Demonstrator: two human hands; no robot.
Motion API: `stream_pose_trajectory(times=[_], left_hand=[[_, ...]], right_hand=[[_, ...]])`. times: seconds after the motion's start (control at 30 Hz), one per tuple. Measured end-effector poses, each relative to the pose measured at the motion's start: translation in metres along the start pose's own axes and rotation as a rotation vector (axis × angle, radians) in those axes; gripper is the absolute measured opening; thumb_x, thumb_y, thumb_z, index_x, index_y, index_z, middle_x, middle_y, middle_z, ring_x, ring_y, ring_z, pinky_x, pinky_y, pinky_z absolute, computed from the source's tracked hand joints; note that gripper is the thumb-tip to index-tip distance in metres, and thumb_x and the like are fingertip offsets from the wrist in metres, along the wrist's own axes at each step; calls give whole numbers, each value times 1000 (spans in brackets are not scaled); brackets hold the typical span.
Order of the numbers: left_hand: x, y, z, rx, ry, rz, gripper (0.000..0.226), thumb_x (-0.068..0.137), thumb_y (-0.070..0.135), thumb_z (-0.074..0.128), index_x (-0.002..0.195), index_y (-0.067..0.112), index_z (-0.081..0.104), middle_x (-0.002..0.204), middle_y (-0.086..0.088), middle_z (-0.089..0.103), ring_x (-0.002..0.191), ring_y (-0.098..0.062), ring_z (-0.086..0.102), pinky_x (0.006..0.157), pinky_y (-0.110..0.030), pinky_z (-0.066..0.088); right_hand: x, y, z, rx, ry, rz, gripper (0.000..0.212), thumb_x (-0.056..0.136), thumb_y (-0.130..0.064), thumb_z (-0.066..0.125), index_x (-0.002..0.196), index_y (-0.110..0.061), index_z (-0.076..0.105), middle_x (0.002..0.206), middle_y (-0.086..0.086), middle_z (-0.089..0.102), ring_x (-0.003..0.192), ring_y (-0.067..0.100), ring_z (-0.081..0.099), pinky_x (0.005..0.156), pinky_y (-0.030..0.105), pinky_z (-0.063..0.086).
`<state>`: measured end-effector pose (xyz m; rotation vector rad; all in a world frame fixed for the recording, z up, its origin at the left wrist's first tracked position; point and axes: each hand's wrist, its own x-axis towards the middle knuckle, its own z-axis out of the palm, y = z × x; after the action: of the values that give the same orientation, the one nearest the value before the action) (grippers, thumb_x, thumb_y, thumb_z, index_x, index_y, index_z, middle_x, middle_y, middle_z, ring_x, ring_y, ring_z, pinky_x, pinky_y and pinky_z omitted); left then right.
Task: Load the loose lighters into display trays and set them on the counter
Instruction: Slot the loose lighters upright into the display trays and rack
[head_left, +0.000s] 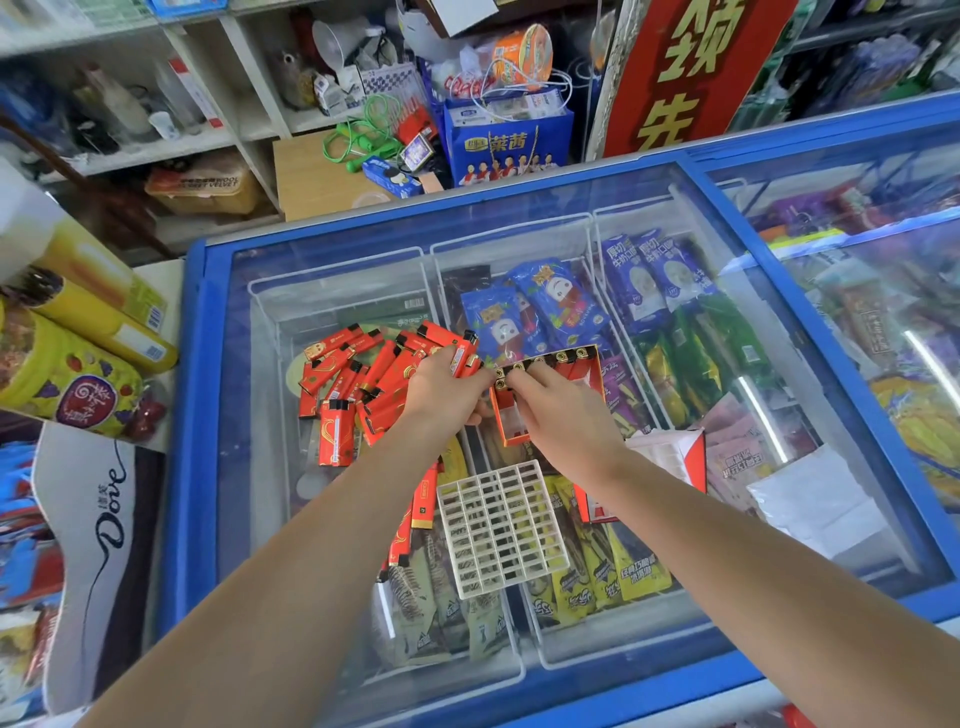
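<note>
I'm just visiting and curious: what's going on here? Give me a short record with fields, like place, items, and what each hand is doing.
place: glass lid of a blue chest freezer in a shop
loose items: pile of red lighters on the glass
tray: red display tray, a few lighters standing along its far edge
left hand: holds several lighters beside the tray
right hand: fingers over the tray's near left corner
spare part: white plastic grid insert, lying empty on the glass

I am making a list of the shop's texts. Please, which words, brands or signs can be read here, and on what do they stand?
"Dove": white and brown display box, at left.
"COOL VELVET": tan pack on the shelf; its other print is blurred.
Large gold Chinese characters: red banner.
Chinese characters: blue gift bag.
Ice cream wrappers and red lighters: print too small.
</note>
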<state>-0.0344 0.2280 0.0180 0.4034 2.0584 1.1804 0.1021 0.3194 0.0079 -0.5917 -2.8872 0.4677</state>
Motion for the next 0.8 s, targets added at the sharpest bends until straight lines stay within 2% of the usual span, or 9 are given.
stream_pose_trajectory(times=[0.17,0.27,0.3,0.33,0.4,0.5,0.63,0.73,0.8], left_hand=[[-6,9,1,-25,20,11,33,93,26,70,78,38,43,59,-1,60,38,-3,55,40,-16,45],[-9,17,1,-73,13,-31,21,97,39,61,86,39,43,61,-1,58,37,-6,53,39,-17,44],[-10,22,1,-109,7,-56,12,99,41,57,91,35,50,60,-1,58,39,-8,53,40,-19,44],[-11,25,1,-153,-9,-87,16,100,40,52,98,25,56,60,-3,57,41,-12,53,40,-23,44],[-13,31,3,-308,-46,-172,25,102,32,45,103,9,57,58,-5,56,43,-17,53,43,-26,44],[-18,35,7,-404,-100,-208,26,100,18,39,94,2,59,53,-4,61,44,-17,56,53,-32,45],[-20,34,10,-313,-120,-148,31,101,9,41,123,-10,51,58,-7,64,49,-19,60,53,-33,47],[-22,32,12,-289,-138,-117,28,102,12,47,127,-3,50,59,-4,66,53,-17,63,48,-27,52],[-22,30,14,-260,-142,-79,23,102,16,52,123,5,54,65,-4,69,58,-16,65,57,-30,56]], right_hand=[[3,-2,-2,59,55,28,17,98,-8,49,112,-9,59,100,4,60,70,29,61,56,43,50],[5,-2,-7,303,201,166,15,94,-2,52,106,-8,60,90,2,63,72,21,60,62,39,51],[8,-3,-11,436,229,256,16,93,-1,53,104,-10,61,87,1,64,72,18,60,66,36,52],[11,-4,-16,595,238,361,17,92,-1,54,102,-12,62,86,0,66,70,18,62,67,35,53],[17,-9,-27,916,204,533,21,91,-2,53,99,-17,65,90,5,69,66,22,68,65,38,57],[20,-12,-42,1195,77,563,24,92,-5,53,104,-18,70,92,7,73,63,18,69,56,29,55],[15,-9,-51,1271,-77,496,22,92,-5,62,102,-20,73,80,4,73,71,16,70,61,28,56],[11,-4,-53,1286,-87,498,22,91,-2,65,105,-18,73,87,7,74,76,17,73,65,25,57],[10,-3,-53,1308,-77,534,27,90,-2,67,115,-11,70,93,12,73,81,21,73,69,26,57]])
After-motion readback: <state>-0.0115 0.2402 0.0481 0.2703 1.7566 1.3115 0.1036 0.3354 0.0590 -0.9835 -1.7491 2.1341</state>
